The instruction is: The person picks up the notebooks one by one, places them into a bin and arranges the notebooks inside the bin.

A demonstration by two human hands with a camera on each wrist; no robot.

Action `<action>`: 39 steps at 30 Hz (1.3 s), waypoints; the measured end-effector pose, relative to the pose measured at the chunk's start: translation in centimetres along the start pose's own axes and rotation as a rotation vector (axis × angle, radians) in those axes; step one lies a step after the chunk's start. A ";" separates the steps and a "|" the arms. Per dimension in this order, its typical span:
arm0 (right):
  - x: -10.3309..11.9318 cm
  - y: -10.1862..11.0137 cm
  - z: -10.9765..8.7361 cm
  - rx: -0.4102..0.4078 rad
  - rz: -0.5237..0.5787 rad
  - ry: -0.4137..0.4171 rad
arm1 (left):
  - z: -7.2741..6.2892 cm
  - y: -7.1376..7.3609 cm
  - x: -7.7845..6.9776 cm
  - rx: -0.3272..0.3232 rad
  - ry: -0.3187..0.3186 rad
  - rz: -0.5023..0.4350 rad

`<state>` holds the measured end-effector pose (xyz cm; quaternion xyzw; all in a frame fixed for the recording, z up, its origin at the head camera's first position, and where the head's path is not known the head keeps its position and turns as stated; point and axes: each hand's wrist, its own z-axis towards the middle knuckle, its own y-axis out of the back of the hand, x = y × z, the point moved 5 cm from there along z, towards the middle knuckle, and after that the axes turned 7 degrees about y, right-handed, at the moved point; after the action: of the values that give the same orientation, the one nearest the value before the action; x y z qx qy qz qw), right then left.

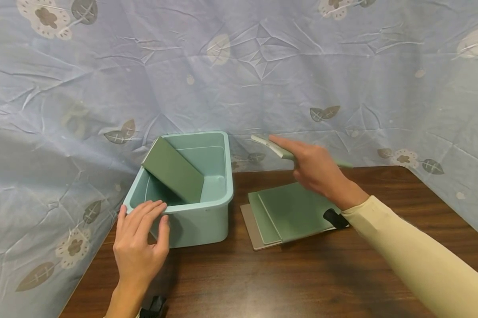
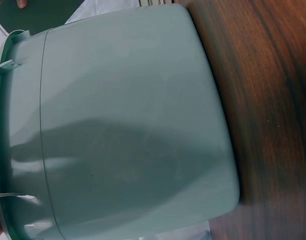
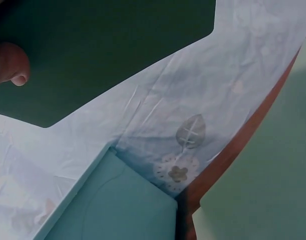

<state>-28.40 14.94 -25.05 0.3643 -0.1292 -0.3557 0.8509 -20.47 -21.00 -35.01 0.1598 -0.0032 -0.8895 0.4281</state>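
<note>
My right hand (image 1: 316,170) grips a green book (image 3: 107,55) above the table, its thumb pressed flat against the cover in the right wrist view. Pale page edges show at the book's far-left end in the head view. My left hand (image 1: 141,243) rests its fingertips on the near rim of a light teal plastic bin (image 1: 197,227), at the left corner. Inside the bin, another green book (image 1: 175,170) leans tilted against the left wall. Below my right hand lies a stack with green books (image 1: 298,210) over a beige one (image 1: 250,227).
The dark wood table (image 1: 231,282) carries the bin on the left and the stack on the right. A blue-grey patterned curtain (image 1: 239,79) hangs close behind the bin. A black strap end (image 1: 336,217) hangs at my right wrist, over the stack.
</note>
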 end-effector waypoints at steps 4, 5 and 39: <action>0.4 0.0 0.5 -0.013 -0.003 0.021 | 0.0 0.0 0.0 0.004 0.003 0.002; 0.4 0.0 0.6 -0.014 -0.001 0.026 | 0.0 0.0 0.0 0.006 0.004 0.002; 4.6 -0.4 4.4 -0.049 0.008 0.193 | 0.0 0.1 -0.2 -0.002 0.003 -0.005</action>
<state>-27.40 9.24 -22.42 0.3755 -0.0392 -0.3186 0.8694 -20.32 -20.89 -34.97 0.1604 -0.0012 -0.8904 0.4259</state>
